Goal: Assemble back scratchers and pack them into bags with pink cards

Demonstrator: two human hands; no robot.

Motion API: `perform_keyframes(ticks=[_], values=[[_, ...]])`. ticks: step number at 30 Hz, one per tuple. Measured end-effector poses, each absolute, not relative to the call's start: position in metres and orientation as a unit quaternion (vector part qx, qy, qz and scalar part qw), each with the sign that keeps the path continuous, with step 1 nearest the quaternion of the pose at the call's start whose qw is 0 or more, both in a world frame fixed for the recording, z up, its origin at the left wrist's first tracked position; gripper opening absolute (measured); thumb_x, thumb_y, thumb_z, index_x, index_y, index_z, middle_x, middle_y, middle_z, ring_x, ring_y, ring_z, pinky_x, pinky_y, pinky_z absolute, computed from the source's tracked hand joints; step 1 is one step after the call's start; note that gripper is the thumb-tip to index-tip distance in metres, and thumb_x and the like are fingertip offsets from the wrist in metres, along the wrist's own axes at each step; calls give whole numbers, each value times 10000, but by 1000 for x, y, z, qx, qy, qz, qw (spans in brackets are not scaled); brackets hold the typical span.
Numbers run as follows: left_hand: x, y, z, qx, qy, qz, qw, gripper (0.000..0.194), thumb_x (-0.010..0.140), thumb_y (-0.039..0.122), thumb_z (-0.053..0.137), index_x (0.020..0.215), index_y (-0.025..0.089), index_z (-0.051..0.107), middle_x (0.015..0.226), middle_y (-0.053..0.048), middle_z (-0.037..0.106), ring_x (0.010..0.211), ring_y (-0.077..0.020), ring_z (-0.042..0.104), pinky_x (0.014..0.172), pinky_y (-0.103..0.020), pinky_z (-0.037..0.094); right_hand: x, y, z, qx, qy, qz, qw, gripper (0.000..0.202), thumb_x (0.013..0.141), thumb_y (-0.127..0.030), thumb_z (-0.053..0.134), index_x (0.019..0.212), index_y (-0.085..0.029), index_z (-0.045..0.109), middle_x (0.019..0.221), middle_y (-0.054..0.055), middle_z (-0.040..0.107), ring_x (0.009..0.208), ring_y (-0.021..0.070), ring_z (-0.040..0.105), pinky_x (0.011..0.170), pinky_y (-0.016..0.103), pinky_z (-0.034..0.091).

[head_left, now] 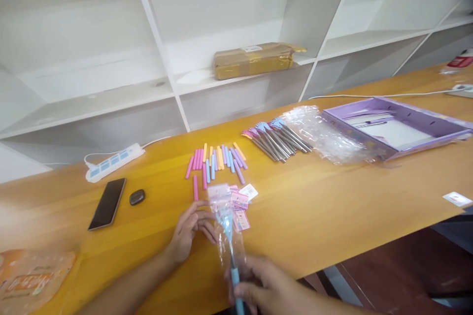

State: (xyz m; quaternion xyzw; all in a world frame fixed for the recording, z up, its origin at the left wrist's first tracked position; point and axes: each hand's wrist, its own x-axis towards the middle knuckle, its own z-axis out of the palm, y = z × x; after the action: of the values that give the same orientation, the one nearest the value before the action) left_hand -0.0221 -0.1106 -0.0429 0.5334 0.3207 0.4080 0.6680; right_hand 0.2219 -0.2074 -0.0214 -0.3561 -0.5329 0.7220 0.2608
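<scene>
My right hand is closed around the light blue handle of a back scratcher. A clear plastic bag surrounds or overlies the back scratcher's blue hand-shaped head and part of its metal rod; which one, I cannot tell. At the bag's left edge is my left hand, its fingers bent but apart, the fingertips close to or touching the plastic. Small pink printed cards and a white card lie beside the bag. Beyond it are loose pink, yellow, blue and purple handle sleeves.
A pile of metal back scratchers lies near clear bags and a purple box. On the left are a phone, a black case, a power strip and an orange package. A taped carton sits on the shelf.
</scene>
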Motion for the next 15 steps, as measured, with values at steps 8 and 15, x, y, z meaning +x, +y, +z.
perform_keyframes(ticks=[8, 15], values=[[-22, -106, -45, 573, 291, 365, 673, 501, 1106, 581, 455, 1395, 186, 557, 1113, -187, 830, 692, -255, 810, 573, -335, 645, 424, -56, 72, -730, -566, 122, 363, 158, 1047, -349, 516, 1148, -230, 543, 946, 90, 699, 726, 234, 634, 683, 381, 519], [-19, -109, -42, 592, 297, 340, 667, 528, 1104, 603, 452, 1384, 168, 555, 1078, -179, 822, 694, -243, 807, 594, -328, 649, 588, 32, 107, -874, -450, -72, 168, 373, 1070, -230, 517, 1372, -69, 664, 1274, 361, 692, 1068, 331, 639, 901, 464, 393]])
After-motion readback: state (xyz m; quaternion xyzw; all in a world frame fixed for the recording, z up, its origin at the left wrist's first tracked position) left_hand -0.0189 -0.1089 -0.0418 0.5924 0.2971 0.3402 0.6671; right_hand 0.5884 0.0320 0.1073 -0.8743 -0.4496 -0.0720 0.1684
